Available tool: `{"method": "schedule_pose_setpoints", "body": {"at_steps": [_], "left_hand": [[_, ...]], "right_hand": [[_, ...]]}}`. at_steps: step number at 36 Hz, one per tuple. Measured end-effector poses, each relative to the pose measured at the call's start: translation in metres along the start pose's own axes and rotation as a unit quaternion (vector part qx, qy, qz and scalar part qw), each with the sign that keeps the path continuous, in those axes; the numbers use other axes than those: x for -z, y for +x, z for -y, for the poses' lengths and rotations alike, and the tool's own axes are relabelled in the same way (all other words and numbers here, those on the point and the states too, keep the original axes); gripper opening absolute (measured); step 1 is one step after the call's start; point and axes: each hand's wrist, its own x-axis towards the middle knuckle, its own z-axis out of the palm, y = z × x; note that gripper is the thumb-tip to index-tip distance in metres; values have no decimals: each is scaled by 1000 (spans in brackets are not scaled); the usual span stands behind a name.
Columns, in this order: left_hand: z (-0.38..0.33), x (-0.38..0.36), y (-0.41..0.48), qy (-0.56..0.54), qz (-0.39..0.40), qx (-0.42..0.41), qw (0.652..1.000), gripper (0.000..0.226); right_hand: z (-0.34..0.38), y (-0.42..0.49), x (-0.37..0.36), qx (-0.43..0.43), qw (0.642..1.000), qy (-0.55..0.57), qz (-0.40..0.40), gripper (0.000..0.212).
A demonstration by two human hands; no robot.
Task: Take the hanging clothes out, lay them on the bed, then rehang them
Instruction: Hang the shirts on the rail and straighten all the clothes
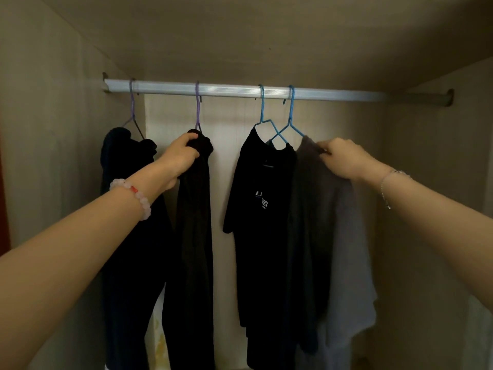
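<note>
Rail: a pale closet rod point(240, 90) spans the wardrobe, four hangers hooked on it.
Left end: a dark garment point(125, 209) on a purple hanger point(132, 113), near the rod's left bracket.
Second: a black garment point(196, 222) on another purple hanger point(197, 108).
Middle: a black T-shirt point(261, 209) with white lettering on a blue hanger point(262, 113).
Right of it: a grey shirt point(344, 236) on a second blue hanger point(291, 113), touching the black T-shirt.
Left hand point(180, 158): fingers clenched around the black garment's top, just under its hook.
Right hand point(344, 158): fingers pinching the grey shirt's shoulder.
Wrists: a bead bracelet point(133, 194) on the left, a thin chain point(386, 185) on the right.
</note>
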Motion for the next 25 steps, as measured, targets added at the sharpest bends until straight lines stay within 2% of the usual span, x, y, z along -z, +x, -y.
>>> {"method": "schedule_pose_setpoints", "body": {"at_steps": [4,11,18,22,25], "left_hand": [[1,-4,-9,58,-20,-31,998,55],[4,-7,-23,125,-34,-74,989,50],[6,-7,-34,108,-59,-93,988,46],[14,-9,-45,94,-72,-115,986,43],[24,-10,-59,78,-43,-149,985,47]], "right_hand": [[0,-12,-6,2,1000,-20,-24,31],[-5,-33,-3,12,1000,21,-18,28],[-12,-66,6,0,996,81,-45,36],[-25,-82,7,-19,990,124,-56,27],[-33,-93,7,-36,985,162,-50,23]]}}
